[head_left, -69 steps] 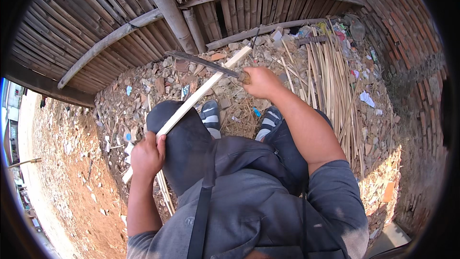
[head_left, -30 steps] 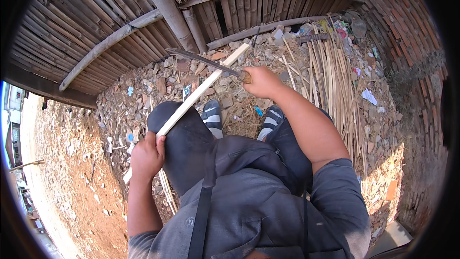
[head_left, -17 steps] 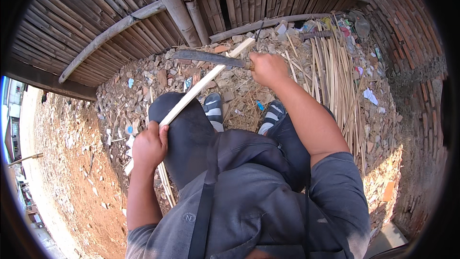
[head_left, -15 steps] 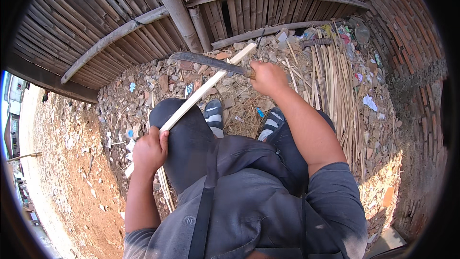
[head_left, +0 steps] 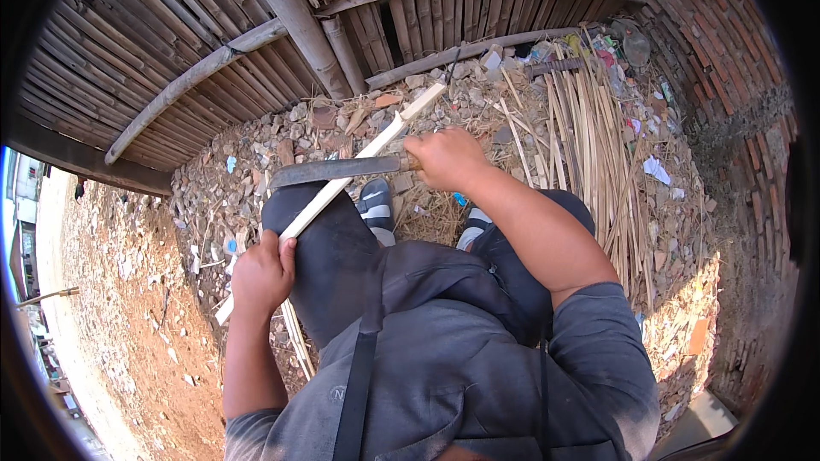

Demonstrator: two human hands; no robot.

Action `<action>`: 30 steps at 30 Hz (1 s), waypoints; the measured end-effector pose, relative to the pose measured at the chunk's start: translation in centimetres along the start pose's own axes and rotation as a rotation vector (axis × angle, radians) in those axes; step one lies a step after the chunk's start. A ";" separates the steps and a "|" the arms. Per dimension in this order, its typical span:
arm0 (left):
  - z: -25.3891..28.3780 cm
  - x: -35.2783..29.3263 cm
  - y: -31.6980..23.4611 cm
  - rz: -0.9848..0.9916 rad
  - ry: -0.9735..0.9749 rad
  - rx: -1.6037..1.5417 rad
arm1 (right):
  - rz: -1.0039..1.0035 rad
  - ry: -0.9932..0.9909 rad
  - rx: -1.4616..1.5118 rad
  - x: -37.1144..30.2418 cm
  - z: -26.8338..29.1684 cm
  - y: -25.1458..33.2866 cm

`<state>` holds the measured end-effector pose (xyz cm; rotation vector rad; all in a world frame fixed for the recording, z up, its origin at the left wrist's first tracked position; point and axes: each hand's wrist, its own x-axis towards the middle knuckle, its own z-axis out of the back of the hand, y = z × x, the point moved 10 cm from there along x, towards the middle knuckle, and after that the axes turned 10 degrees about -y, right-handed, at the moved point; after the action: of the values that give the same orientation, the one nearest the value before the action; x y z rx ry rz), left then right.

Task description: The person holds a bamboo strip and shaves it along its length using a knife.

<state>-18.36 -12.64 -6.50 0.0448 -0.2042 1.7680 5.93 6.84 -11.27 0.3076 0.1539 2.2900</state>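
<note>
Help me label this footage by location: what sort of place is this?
Probably a rough outdoor yard corner: a bamboo-slat wall stands ahead, a weathered brick wall is on the right, and the ground is strewn with rubble and litter.

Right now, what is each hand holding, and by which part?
The right hand holds the knife by its handle; the left hand, the strip near its lower end.
</note>
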 end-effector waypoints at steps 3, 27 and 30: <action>-0.3 -0.2 0.3 0.004 -0.011 -0.026 | 0.140 -0.023 0.007 0.7 0.4 1.1; -0.1 0.6 0.0 0.063 0.067 0.025 | 0.027 0.188 0.084 -0.6 0.2 0.9; 0.1 1.6 -1.7 0.065 0.091 0.083 | -0.220 0.176 0.104 0.9 0.3 -8.2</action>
<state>-17.06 -10.82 -5.97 0.0178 -0.0674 1.8388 11.29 12.98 -12.48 0.1345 0.3791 2.0923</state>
